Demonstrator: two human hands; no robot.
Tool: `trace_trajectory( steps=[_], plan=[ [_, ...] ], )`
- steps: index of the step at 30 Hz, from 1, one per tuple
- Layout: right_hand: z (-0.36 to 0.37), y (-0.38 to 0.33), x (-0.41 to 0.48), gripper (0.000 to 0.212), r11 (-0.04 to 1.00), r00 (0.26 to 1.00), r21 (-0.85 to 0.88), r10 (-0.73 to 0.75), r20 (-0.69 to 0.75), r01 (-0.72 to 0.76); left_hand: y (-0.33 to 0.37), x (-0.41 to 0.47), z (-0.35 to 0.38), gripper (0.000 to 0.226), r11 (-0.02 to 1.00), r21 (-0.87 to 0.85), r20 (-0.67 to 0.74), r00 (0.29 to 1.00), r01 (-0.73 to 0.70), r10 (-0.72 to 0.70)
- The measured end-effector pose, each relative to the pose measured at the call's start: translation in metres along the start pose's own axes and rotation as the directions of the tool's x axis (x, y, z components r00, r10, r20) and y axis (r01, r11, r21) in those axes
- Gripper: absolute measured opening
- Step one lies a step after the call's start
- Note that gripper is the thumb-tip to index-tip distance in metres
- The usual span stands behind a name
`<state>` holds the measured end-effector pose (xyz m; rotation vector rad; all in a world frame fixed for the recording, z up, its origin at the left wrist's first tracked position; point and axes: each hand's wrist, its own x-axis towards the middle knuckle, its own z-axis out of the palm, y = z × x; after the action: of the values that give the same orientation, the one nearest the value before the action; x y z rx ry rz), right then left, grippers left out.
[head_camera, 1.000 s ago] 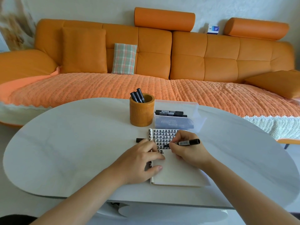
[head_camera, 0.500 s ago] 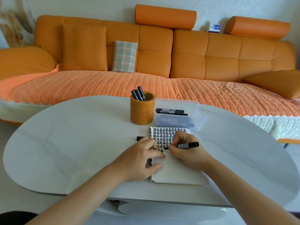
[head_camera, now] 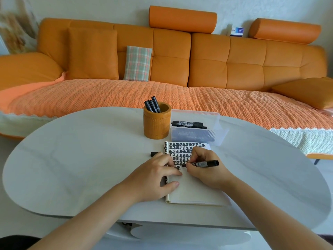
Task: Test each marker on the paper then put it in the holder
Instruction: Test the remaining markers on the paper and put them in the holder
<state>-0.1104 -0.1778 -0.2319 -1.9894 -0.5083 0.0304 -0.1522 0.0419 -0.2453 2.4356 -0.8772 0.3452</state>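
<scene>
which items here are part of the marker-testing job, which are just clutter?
Job:
- black marker in the right hand, tip on the page
- white notebook with rows of black test marks, steadied by the left hand
- round wooden holder with three markers
- clear plastic box of markers
- black cap

Lying about:
- orange sofa
- plaid cushion
- small blue-and-white box

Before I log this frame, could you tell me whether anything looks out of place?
Only a small black cap lying loose on the white table, left of the notepad and partly behind the left hand.
</scene>
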Motion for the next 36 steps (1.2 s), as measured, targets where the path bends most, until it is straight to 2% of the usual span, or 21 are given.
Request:
trace_trajectory(
  steps=[3,14,18,29,32,36],
  plan=[
    [-0.0015,-0.0003,0.0002,0.015,1.0,0.999,0.027,0.004,0.04,-0.005,0.0002,0.0004,0.0001,0.032,1.0,-0.004,0.002,1.0,-0.001,0.001],
    [-0.0005,-0.001,0.0,0.016,1.0,1.0,0.03,-0.006,-0.006,0.006,-0.0001,-0.0003,0.0007,0.03,1.0,-0.006,-0.011,1.0,0.0,0.0],
    [-0.0011,-0.0018,-0.0014,0.014,0.999,0.998,0.021,-0.038,0.055,0.037,0.0001,0.0,0.0005,0.031,1.0,-0.007,-0.009,1.0,0.004,-0.004],
    [-0.0023,-0.0068,0.0008,0.017,1.0,0.998,0.029,0.009,0.07,-0.011,-0.0005,-0.0007,0.0016,0.032,1.0,-0.008,-0.022,1.0,-0.01,0.01],
    [-0.0021,-0.0084,0.0014,0.017,0.996,1.0,0.089,0.012,0.018,-0.013,-0.001,-0.0002,0.0014,0.033,1.0,-0.006,-0.018,1.0,-0.007,0.007],
    [-0.0068,-0.0075,0.0032,0.017,0.956,0.992,0.281,0.106,-0.067,-0.083,-0.001,0.0024,-0.0001,0.033,1.0,0.015,-0.001,1.0,-0.013,0.013]
  ],
)
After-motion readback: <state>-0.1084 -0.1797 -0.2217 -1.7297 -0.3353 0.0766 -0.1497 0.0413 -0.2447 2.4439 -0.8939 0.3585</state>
